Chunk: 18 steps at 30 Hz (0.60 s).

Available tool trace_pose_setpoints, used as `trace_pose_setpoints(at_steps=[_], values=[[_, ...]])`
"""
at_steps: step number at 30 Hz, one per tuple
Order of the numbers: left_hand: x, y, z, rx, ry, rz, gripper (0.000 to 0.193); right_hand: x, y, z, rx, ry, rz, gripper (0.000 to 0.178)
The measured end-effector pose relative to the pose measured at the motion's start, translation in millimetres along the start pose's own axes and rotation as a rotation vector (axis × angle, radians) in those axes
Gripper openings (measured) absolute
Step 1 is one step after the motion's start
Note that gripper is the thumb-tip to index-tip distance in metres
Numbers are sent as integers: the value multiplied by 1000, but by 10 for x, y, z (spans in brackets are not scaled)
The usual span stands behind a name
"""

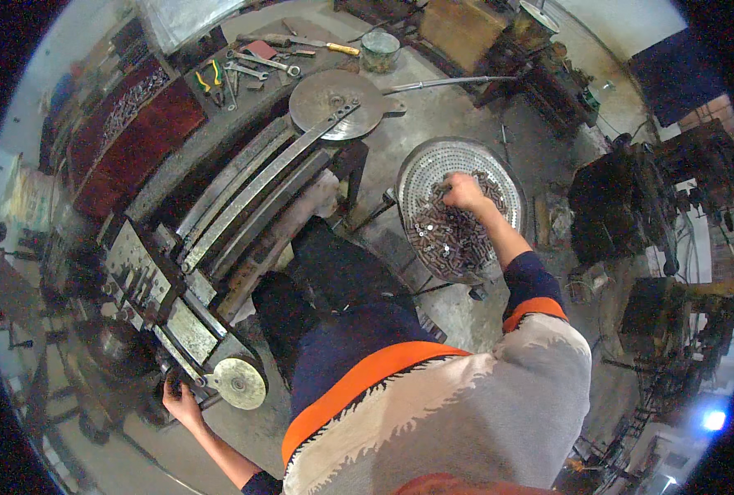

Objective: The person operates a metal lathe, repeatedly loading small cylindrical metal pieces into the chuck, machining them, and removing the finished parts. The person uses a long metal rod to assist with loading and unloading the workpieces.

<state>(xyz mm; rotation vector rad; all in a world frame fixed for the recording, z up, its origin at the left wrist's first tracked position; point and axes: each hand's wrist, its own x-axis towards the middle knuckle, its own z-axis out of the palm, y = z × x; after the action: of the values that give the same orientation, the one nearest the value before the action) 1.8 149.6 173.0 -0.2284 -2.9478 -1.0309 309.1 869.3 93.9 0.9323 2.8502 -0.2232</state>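
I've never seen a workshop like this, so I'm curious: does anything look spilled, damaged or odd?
Nothing looks clearly spilled or damaged. Slightly odd: a few bright pieces stand out, perhaps just from glare, among the dull brown ones heaped in the perforated tray near the right hand.

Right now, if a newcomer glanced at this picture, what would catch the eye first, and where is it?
Probably the orange band on the sweater, at lower centre. Then the round perforated tray right of centre, strewn with small metal pieces, with the right hand over them. Above centre, a big grey disc meets a long metal bar.
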Motion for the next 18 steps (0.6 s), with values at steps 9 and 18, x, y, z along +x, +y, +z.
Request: trace_pose_setpoints(at_steps=[9, 18], values=[[-10, -146, 40, -76, 44, -8, 30, 237, -242, -7, -95, -241, 62, 27], [-119, 332, -292, -161, 6, -1, 26, 121, -781, -336, 376, 251, -173, 43]])
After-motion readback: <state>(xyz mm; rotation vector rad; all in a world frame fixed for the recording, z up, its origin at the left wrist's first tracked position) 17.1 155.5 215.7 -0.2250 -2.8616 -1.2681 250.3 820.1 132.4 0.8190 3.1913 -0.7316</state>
